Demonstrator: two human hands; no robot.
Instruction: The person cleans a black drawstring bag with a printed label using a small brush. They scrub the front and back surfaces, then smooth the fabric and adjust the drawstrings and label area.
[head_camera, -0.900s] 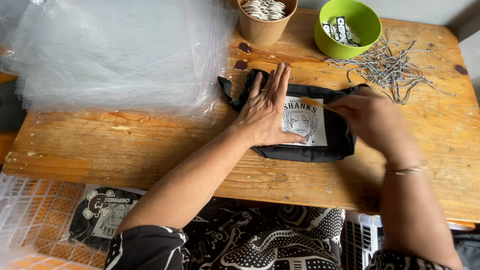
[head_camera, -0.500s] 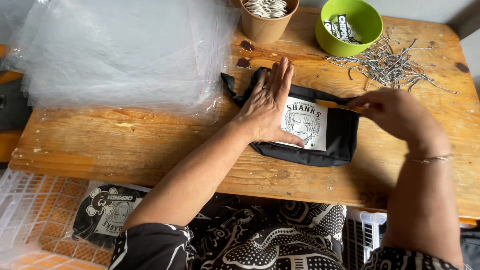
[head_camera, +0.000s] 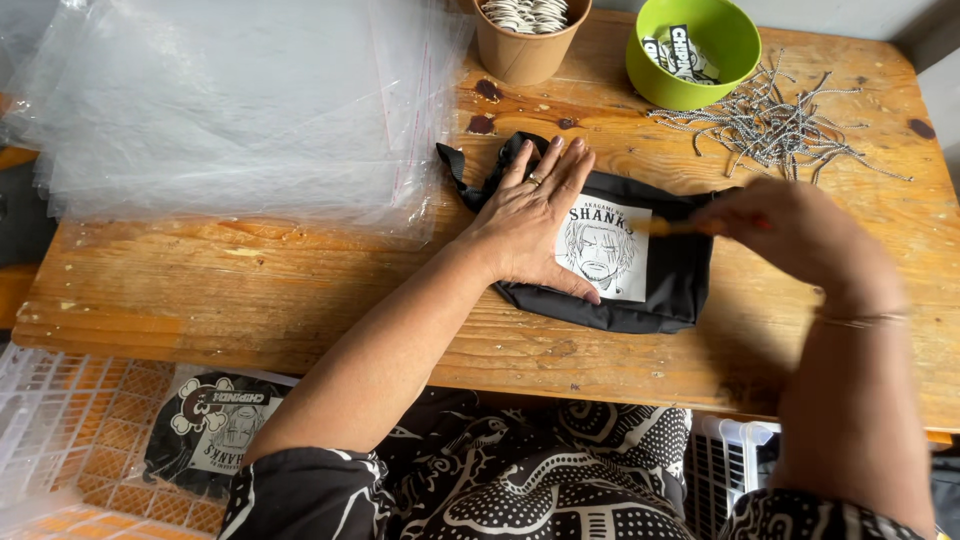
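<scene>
Right hand (head_camera: 790, 235) has been sliding left along the black pouch (head_camera: 670, 290), now pinching a small orange thing at its top edge, while the left hand (head_camera: 535, 220) is pressing flat, fingers spread, on the pouch lying lengthwise across the wooden table (head_camera: 300, 290).

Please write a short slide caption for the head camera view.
Left hand presses a black pouch flat on the wooden table; right hand works at its edge.

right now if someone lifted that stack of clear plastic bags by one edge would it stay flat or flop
The clear plastic bags would probably flop: they look thin and already lie rippled. The glossy sheets sit loosely fanned, so some would likely slide off. They seem light.
</scene>
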